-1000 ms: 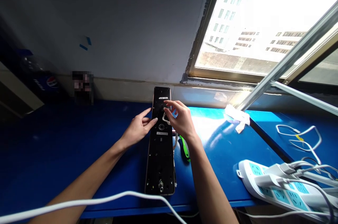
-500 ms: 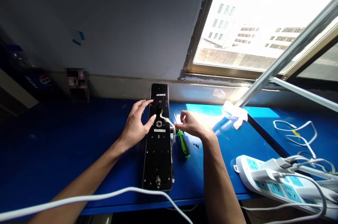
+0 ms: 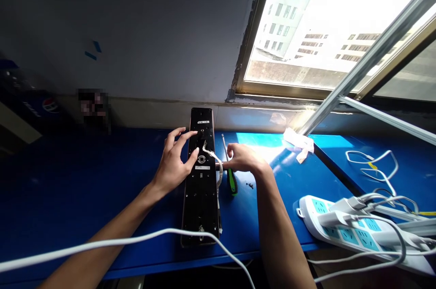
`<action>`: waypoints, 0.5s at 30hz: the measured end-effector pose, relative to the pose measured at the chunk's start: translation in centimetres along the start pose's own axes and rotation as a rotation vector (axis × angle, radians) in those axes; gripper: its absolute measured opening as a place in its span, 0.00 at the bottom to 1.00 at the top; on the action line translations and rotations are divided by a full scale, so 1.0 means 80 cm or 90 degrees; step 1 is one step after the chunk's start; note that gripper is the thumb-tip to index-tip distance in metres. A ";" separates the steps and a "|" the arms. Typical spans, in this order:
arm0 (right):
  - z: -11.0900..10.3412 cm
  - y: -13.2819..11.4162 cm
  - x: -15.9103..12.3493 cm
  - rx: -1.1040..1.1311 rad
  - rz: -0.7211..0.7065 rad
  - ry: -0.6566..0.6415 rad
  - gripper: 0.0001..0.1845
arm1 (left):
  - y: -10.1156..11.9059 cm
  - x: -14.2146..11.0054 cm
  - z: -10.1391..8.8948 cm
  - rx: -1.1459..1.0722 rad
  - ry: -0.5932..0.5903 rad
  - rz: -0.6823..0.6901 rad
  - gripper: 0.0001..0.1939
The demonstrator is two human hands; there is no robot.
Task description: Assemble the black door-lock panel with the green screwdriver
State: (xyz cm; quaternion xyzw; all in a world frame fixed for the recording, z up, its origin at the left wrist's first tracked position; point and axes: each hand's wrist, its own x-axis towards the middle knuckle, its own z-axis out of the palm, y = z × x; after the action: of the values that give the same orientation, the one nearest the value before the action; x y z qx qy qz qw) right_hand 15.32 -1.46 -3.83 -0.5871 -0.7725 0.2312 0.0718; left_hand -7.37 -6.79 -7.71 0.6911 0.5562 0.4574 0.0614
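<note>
Handling the black panel (image 3: 200,198), laid lengthwise between the table's (image 3: 112,175) front and back edges, seems to be the step in hand; for the next move, the short white wire (image 3: 220,173) should be kept unsnagged. The left hand (image 3: 173,161) is held spread over the panel; the right hand (image 3: 245,159) is curled beside it above the screwdriver (image 3: 232,183), and whether anything is pinched cannot be told.

Our left forearm (image 3: 126,223) slants up from the lower left, its wrist (image 3: 156,188) nearly straight. Our left grip (image 3: 174,159) has its fingers (image 3: 185,137) spread and gently bent, the thumb (image 3: 192,160) held apart below them. Our right forearm (image 3: 281,225) rises steeply, the wrist bent sharply inward. Our right grip (image 3: 245,159) points left with curled fingers; how firmly they close, we cannot tell.
</note>
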 end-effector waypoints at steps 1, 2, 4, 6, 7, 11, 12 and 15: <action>-0.006 -0.001 -0.001 0.003 -0.010 0.017 0.13 | 0.000 0.000 0.000 0.001 0.002 0.000 0.22; -0.014 -0.002 -0.002 0.006 -0.022 0.034 0.12 | 0.000 0.000 0.000 0.003 0.004 0.001 0.22; -0.032 -0.006 -0.003 0.015 -0.050 0.068 0.11 | 0.000 0.001 -0.001 0.006 0.006 0.003 0.22; -0.052 -0.011 -0.002 0.036 -0.068 0.102 0.10 | 0.000 0.001 -0.001 0.012 0.011 0.011 0.22; -0.062 -0.013 -0.001 0.047 -0.078 0.122 0.09 | 0.000 0.001 -0.001 0.015 0.013 0.015 0.22; -0.096 -0.025 0.010 0.095 -0.148 0.174 0.09 | 0.000 0.001 0.000 0.024 0.011 0.018 0.22; -0.102 -0.027 0.012 0.105 -0.172 0.173 0.09 | 0.000 0.001 0.000 0.024 0.007 0.018 0.22; -0.111 -0.030 0.017 0.157 -0.256 0.141 0.08 | -0.001 0.000 0.002 0.027 -0.001 0.021 0.22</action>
State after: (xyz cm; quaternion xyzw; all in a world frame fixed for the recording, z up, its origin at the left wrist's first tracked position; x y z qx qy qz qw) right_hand 16.20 1.78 4.85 -0.4302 -0.8272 0.2389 0.2712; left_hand -7.34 -6.69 -7.84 0.7019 0.5541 0.4458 0.0394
